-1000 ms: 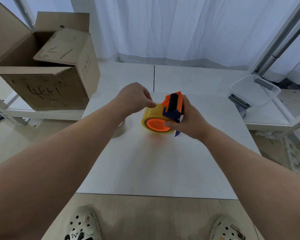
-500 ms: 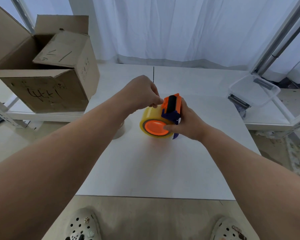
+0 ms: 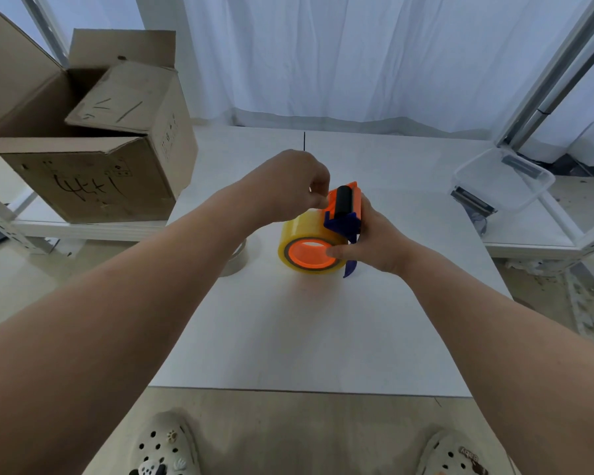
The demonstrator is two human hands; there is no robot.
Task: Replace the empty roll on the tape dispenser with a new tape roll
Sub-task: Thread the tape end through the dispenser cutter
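Note:
An orange and blue tape dispenser [image 3: 343, 207] with a black roller is held above the white table [image 3: 299, 337]. A full yellowish tape roll [image 3: 302, 231] sits on its orange hub. My right hand [image 3: 374, 238] grips the dispenser from the right, thumb on the hub's rim. My left hand [image 3: 288, 186] hovers over the top of the roll, fingertips pinched together at the roll's edge beside the roller; whether a tape end lies between them is hidden. An empty pale roll [image 3: 235, 258] lies on the table, mostly behind my left forearm.
An open cardboard box [image 3: 93, 145] stands on a shelf at the left. A clear plastic bin [image 3: 501, 180] sits on a low rack at the right. White curtains hang behind the table. My shoes show below the table's near edge.
My left hand has risen slightly and shifted right, from the roll's upper left to its top edge beside the roller. The dispenser has tilted a little in my right hand.

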